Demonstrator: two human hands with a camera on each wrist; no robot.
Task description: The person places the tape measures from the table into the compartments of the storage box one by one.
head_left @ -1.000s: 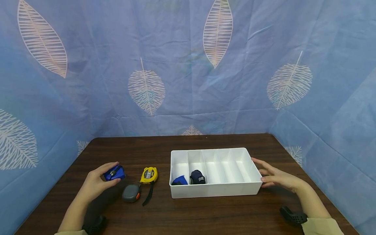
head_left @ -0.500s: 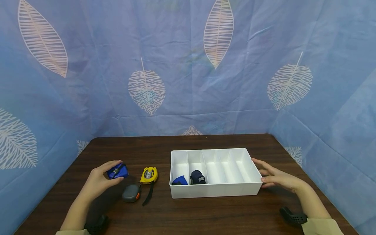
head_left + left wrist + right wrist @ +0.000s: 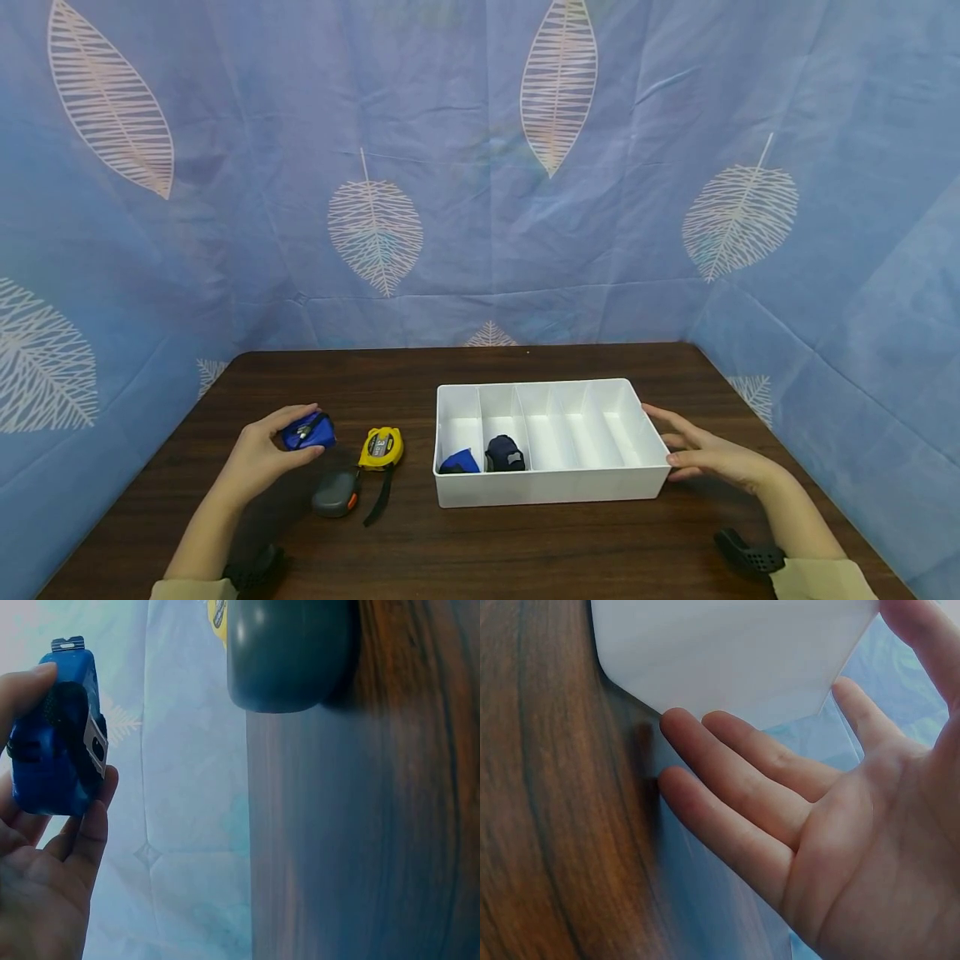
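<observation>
In the head view my left hand (image 3: 258,458) holds a blue tape measure (image 3: 309,431) above the table, pinched between thumb and fingers. The left wrist view shows the same tape measure (image 3: 56,750) with a black strap and a metal hook tip. Below and to its right are a dark grey tape measure (image 3: 334,493) and a yellow tape measure (image 3: 381,448) with a black strap. My right hand (image 3: 712,452) touches the right end of a white divided box (image 3: 551,490). In the right wrist view its fingers (image 3: 742,776) are extended beside the box's end wall (image 3: 727,660).
The box's leftmost compartment holds a blue object (image 3: 460,461), partly hidden by the front wall. In the adjoining compartment lies a dark navy object (image 3: 505,454). A dark wooden table (image 3: 562,554) carries everything, with a blue leaf-patterned cloth (image 3: 465,242) behind and at the sides.
My left hand has moved right and slightly away from me, carrying the blue tape measure. The right hand, the box and the other tape measures have stayed in place.
</observation>
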